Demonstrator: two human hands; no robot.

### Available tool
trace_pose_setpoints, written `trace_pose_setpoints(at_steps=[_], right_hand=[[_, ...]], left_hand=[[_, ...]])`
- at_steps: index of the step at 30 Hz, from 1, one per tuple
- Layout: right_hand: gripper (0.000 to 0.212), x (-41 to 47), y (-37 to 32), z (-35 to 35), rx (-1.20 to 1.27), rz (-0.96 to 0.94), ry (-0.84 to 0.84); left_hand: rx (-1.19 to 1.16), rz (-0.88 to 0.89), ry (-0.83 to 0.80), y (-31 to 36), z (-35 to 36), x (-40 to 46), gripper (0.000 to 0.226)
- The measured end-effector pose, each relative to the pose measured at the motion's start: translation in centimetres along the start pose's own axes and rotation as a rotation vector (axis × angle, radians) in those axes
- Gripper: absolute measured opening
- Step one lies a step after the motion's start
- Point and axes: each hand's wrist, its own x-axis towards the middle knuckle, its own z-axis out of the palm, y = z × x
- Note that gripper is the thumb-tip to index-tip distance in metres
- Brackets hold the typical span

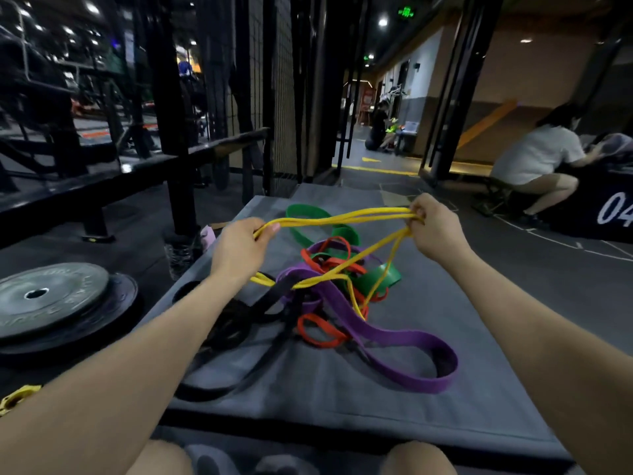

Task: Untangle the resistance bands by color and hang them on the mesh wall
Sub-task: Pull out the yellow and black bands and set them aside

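Note:
A tangle of resistance bands lies on a grey mat (pixel 342 399): a wide purple band (pixel 404 341), a green band (pixel 308 217), an orange-red band (pixel 318 332) and a black band (pixel 236 337). A thin yellow band (pixel 342 217) is stretched above the pile between both hands. My left hand (pixel 239 248) pinches its left end. My right hand (pixel 435 228) grips its right end. More yellow strands drop from the right hand into the tangle, threaded through the purple and orange bands. The black mesh wall (pixel 274 84) stands beyond the mat's far left corner.
Stacked weight plates (pixel 51 299) lie on the floor to the left, with a black rack frame (pixel 171 138) behind them. A seated person (pixel 534 162) is at the right by a dark box. Another person crouches far down the corridor. My knees are at the bottom edge.

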Motion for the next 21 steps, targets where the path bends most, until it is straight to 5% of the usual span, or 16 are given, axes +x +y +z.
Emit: trace_pose_setpoints(at_steps=[13, 15, 18, 21], right_hand=[[0.008, -0.1, 2.0, -6.9, -0.092, -0.028, 0.049], [0.005, 0.1, 1.8, -7.3, -0.010, 0.017, 0.040], [0.018, 0.3, 1.1, -6.9, 0.191, 0.119, -0.049], [0.024, 0.0, 0.7, -5.3, 0.360, 0.187, -0.134]], left_hand=[[0.263, 0.078, -0.044, 7.8, -1.3, 2.8, 0.033], [0.046, -0.068, -0.108, 9.0, -0.2, 3.2, 0.037], [-0.725, -0.571, -0.302, 11.6, 1.9, 2.5, 0.030], [-0.906, -0.617, -0.443, 14.0, 4.9, 0.1, 0.024]])
